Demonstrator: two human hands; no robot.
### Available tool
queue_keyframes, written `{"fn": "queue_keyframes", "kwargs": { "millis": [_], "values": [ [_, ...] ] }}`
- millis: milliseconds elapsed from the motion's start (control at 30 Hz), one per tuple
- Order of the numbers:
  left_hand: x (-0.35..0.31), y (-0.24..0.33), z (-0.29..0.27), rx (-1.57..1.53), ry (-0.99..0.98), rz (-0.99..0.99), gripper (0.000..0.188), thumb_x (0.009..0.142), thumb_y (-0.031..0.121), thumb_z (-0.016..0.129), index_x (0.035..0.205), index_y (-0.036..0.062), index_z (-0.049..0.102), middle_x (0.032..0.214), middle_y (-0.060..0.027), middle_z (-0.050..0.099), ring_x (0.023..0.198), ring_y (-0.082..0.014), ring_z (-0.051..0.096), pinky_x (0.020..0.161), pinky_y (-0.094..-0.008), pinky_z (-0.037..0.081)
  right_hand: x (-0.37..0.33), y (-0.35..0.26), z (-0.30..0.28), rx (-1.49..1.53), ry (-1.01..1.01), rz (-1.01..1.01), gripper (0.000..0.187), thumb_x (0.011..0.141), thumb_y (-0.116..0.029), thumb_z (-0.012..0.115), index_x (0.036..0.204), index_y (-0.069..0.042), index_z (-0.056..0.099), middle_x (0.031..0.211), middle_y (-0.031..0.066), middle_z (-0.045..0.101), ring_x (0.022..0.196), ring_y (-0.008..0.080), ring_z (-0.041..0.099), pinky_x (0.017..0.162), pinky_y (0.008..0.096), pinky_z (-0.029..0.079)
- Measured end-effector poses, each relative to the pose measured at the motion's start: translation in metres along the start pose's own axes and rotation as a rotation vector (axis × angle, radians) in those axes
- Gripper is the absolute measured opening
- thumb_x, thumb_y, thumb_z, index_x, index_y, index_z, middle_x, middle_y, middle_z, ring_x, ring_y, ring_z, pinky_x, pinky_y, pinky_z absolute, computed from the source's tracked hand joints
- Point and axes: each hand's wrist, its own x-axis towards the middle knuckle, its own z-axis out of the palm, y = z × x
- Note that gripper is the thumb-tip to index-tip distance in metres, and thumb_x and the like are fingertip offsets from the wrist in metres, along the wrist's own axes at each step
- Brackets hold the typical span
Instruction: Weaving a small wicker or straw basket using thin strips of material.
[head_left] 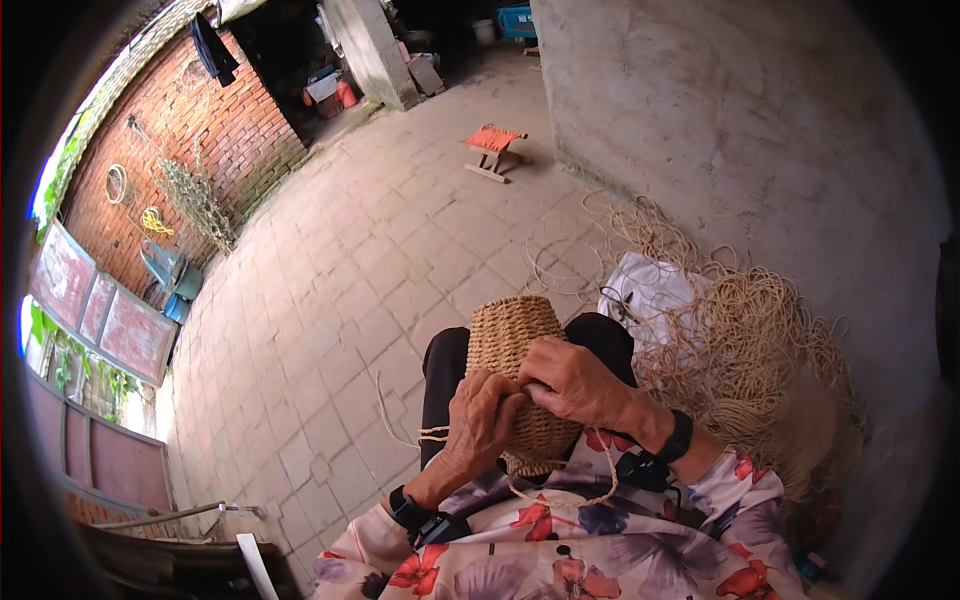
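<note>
One woven basket between two dark-trousered knees. Left hand and right hand, two in all, together at its wall, fingertips bunched; cannot tell whether pinching anything. Two black wristbands. To the right, one tangled cord heap partly over one white cloth. Ahead, one orange-topped stool.

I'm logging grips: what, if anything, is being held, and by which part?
The woven basket, by the middle of its upper-facing side, where left hand and right hand meet; the exact pinch is hidden.
</note>
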Motion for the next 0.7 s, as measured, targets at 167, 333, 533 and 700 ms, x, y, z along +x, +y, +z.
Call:
{"fn": "queue_keyframes", "kwargs": {
  "millis": [167,333,533,700],
  "values": [
    [0.002,0.007,0.003,0.065,0.024,0.061,0.013,0.084,0.007,0.066,0.092,0.0049,0.056,0.086,-0.0136,0.054,0.081,-0.0349,0.053,0.073,-0.0439,0.041,-0.003,-0.006,0.005,-0.202,0.004,-0.035,0.016,0.078,-0.007,0.066,0.09,-0.004,0.057,0.088,0.0118,0.055,0.085,0.0313,0.06,0.074,0.0409,0.051],
    [-0.01,0.006,0.009,0.143,0.063,0.15,0.015,0.082,0.003,0.067,0.089,0.0048,0.055,0.084,-0.0128,0.055,0.078,-0.0336,0.053,0.07,-0.0429,0.04,-0.002,-0.004,0.009,-0.231,0.1,0.042,0.017,0.077,-0.003,0.067,0.091,-0.004,0.056,0.088,0.0125,0.056,0.085,0.0313,0.06,0.072,0.0407,0.052],
    [0.003,-0.016,-0.01,-0.078,0.226,-0.078,0.014,0.085,0.006,0.067,0.097,0.0046,0.059,0.084,-0.0118,0.06,0.078,-0.0313,0.057,0.072,-0.0401,0.044,-0.012,0.005,-0.005,0.092,0.239,0.185,0.01,0.085,-0.003,0.065,0.094,-0.003,0.059,0.087,0.0142,0.059,0.077,0.032,0.061,0.069,0.0388,0.049],
    [0.001,-0.057,-0.02,0.438,0.137,-0.085,0.012,0.092,0.018,0.061,0.093,0.007,0.065,0.087,-0.0084,0.063,0.08,-0.0292,0.057,0.073,-0.04,0.041,-0.016,0.017,-0.006,0.032,0.451,0.393,0.007,0.089,-0.007,0.064,0.092,-0.002,0.059,0.084,0.0135,0.058,0.074,0.0301,0.061,0.066,0.0374,0.049]
  ]
}}
